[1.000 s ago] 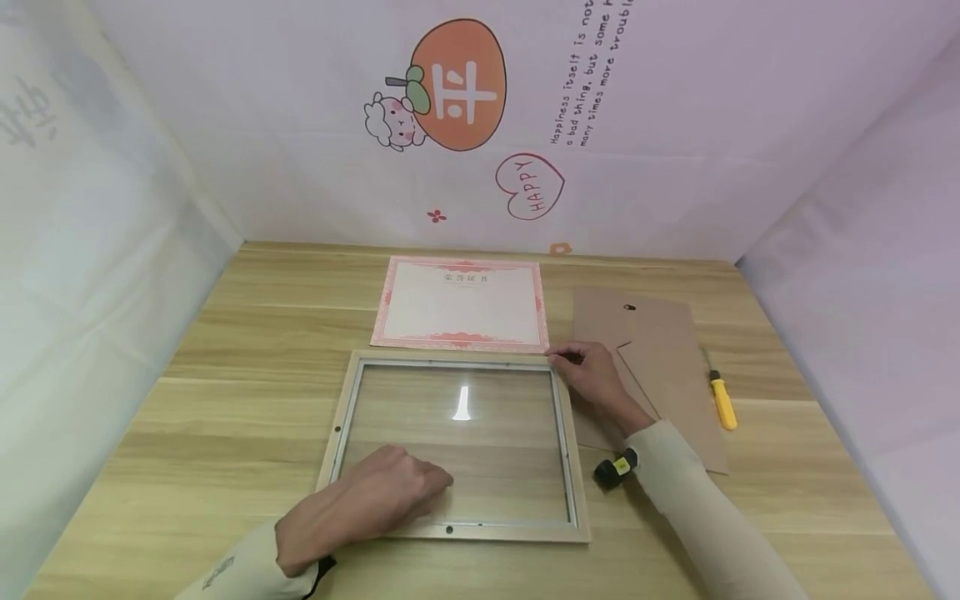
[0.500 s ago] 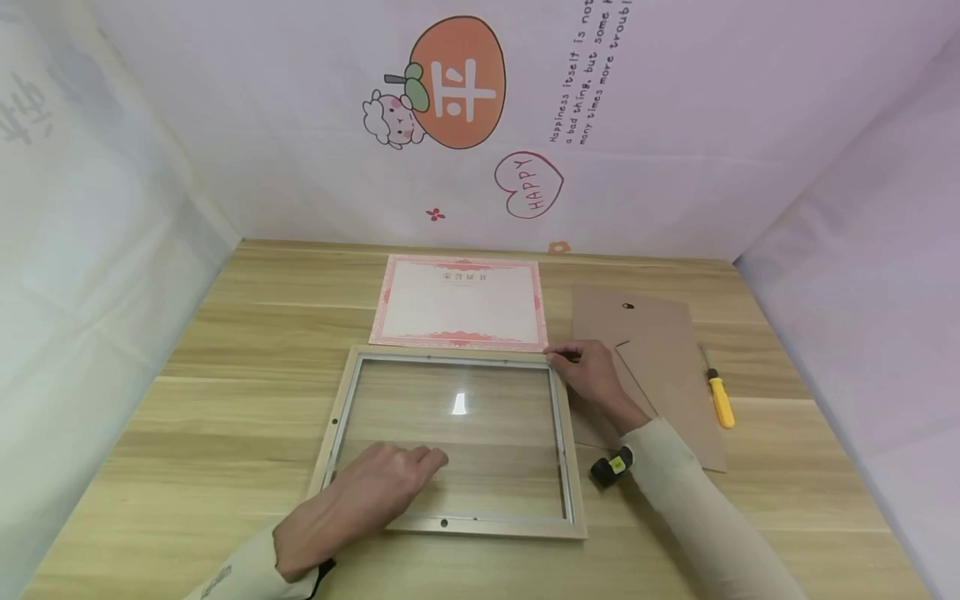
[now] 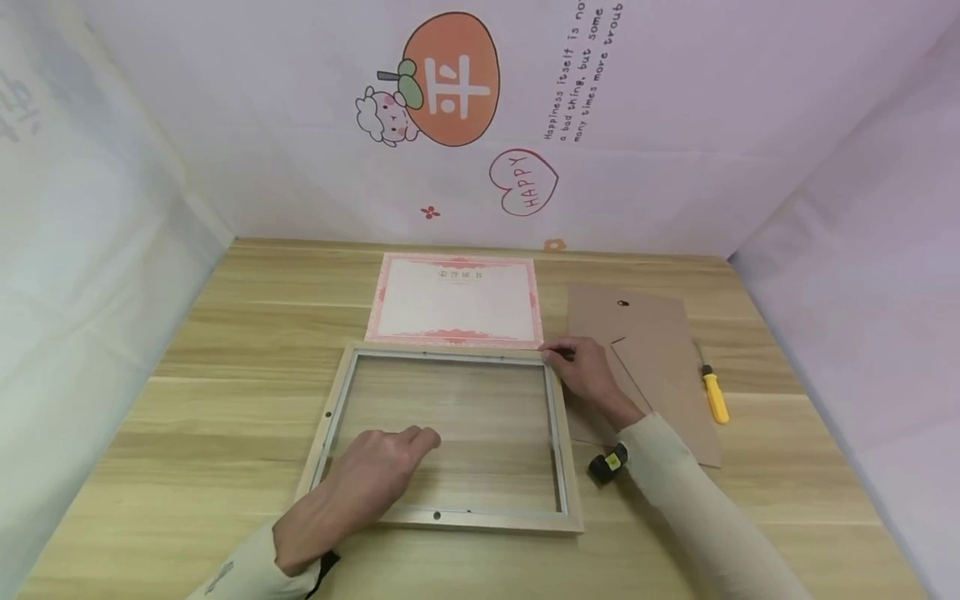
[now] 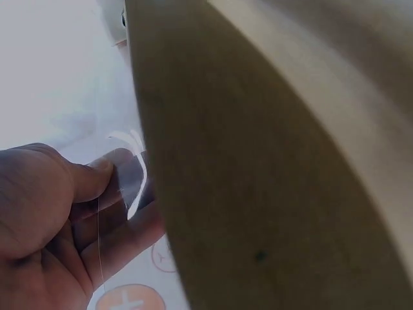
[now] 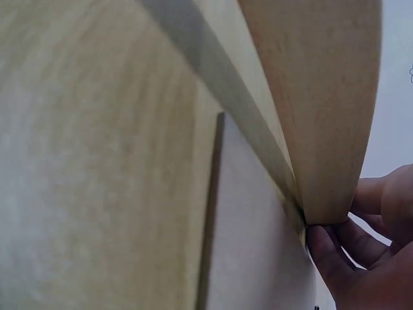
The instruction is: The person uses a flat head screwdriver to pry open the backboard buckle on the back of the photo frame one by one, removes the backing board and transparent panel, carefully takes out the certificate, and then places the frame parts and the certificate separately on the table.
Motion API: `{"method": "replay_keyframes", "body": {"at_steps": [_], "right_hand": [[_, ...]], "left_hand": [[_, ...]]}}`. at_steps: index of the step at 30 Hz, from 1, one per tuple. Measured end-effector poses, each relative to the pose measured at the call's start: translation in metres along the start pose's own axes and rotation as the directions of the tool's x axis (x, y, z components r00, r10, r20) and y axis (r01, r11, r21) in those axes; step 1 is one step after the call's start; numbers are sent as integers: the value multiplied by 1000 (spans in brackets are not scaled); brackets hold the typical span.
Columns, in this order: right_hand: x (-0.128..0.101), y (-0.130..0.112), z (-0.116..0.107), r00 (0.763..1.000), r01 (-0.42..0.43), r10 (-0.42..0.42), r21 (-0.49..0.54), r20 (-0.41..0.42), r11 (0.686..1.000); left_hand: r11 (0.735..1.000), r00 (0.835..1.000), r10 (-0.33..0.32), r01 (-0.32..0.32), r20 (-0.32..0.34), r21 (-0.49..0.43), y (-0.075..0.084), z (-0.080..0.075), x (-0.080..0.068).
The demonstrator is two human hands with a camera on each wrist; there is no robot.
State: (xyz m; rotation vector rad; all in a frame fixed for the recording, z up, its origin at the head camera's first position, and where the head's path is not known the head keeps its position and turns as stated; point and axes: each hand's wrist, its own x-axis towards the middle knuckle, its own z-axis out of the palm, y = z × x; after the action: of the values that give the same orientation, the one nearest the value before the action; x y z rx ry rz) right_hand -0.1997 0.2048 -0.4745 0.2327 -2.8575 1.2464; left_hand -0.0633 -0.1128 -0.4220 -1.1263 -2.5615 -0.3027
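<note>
A light wooden picture frame (image 3: 517,522) lies on the table with its inner side up. Over its near left part is my left hand (image 3: 367,475), thumb and fingertips brought together. In the left wrist view the thumb and fingers pinch a clear sheet (image 4: 133,174), which catches a bright glare; its far extent is hard to make out. At the frame's far right corner, my right hand (image 3: 588,373) grips the wood. The right wrist view has the thumb (image 5: 326,248) on one side of the corner and fingers on the other.
Beyond the frame lies a pink-bordered certificate (image 3: 453,300). A brown backboard (image 3: 660,350) with a hanging hook and stand flap lies to the right, partly under the right arm. Beside it is a yellow-handled screwdriver (image 3: 716,398). White fabric walls (image 3: 300,167) enclose the table.
My left hand has moved up and slightly away from the frame's near bar. The bright glare on the clear sheet in the head view has faded. My right hand stays at the corner.
</note>
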Motion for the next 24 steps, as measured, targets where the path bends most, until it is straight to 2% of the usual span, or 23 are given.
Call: {"method": "replay_keyframes", "body": {"at_steps": [4, 7, 9, 12, 17, 24], "right_hand": [[-1, 0, 3, 999, 33, -33, -15, -10, 999], [-1, 0, 4, 998, 62, -63, -35, -13, 997], [-1, 0, 4, 998, 64, -64, -27, -17, 998], [-2, 1, 2, 999, 41, -41, -19, -32, 999], [-3, 2, 0, 999, 17, -18, -16, -31, 1000], [-1, 1, 2, 999, 10, -11, -16, -46, 1000]], "left_hand": [[996, 997, 81, -80, -11, 33, 2, 3, -12], [985, 986, 167, -166, -23, 46, 5, 5, -23], [979, 978, 202, -199, -47, 51, 7, 6, -28], [975, 973, 213, -206, -88, 78, 10, 7, -30], [969, 967, 225, -209, -120, 131, 17, 4, -24], [925, 934, 323, -277, -154, 259, 32, 4, -23]]}}
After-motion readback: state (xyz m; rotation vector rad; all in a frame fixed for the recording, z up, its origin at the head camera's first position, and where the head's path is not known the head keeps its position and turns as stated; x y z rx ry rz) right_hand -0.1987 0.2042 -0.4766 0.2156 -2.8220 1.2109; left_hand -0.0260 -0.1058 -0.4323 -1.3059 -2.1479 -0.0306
